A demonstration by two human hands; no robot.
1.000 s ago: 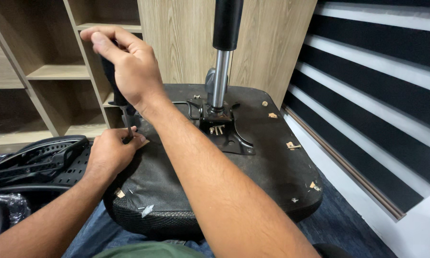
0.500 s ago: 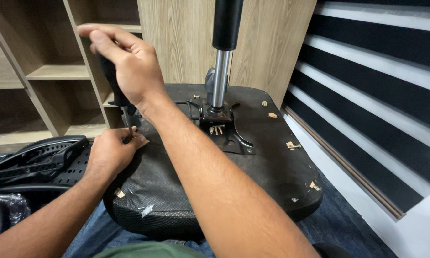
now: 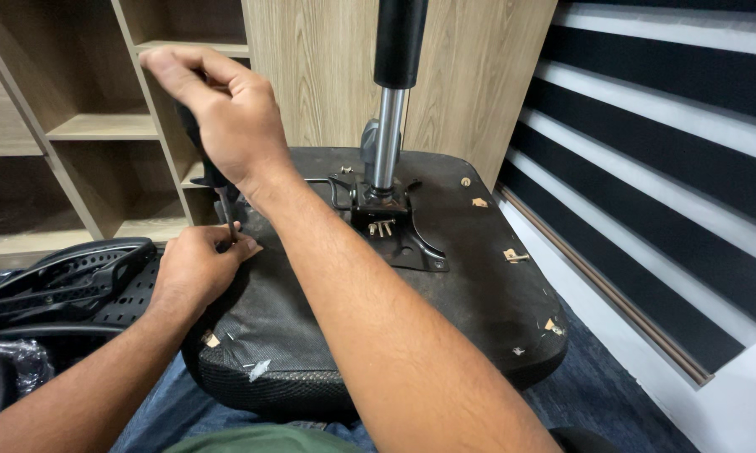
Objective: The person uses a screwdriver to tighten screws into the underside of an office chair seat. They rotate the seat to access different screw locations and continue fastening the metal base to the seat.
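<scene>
An upturned black office chair seat (image 3: 445,310) lies before me, underside up. A metal bracket (image 3: 391,222) at its middle carries a grey and black gas cylinder (image 3: 391,126) standing upright. My right hand (image 3: 218,113) grips the dark handle of a screwdriver (image 3: 224,197) held nearly vertical over the seat's left edge. My left hand (image 3: 195,268) rests on that edge, fingers pinched around the screwdriver's tip. The screw itself is hidden by my fingers.
A black mesh chair back (image 3: 67,281) lies on the floor to the left. Wooden shelves (image 3: 101,126) stand behind it and a wood panel behind the cylinder. Striped dark and white slats (image 3: 672,143) run along the right. Small wood chips and screws dot the seat.
My right hand has shifted slightly on the screwdriver handle, rising a little. My left hand and the seat stay where they were.
</scene>
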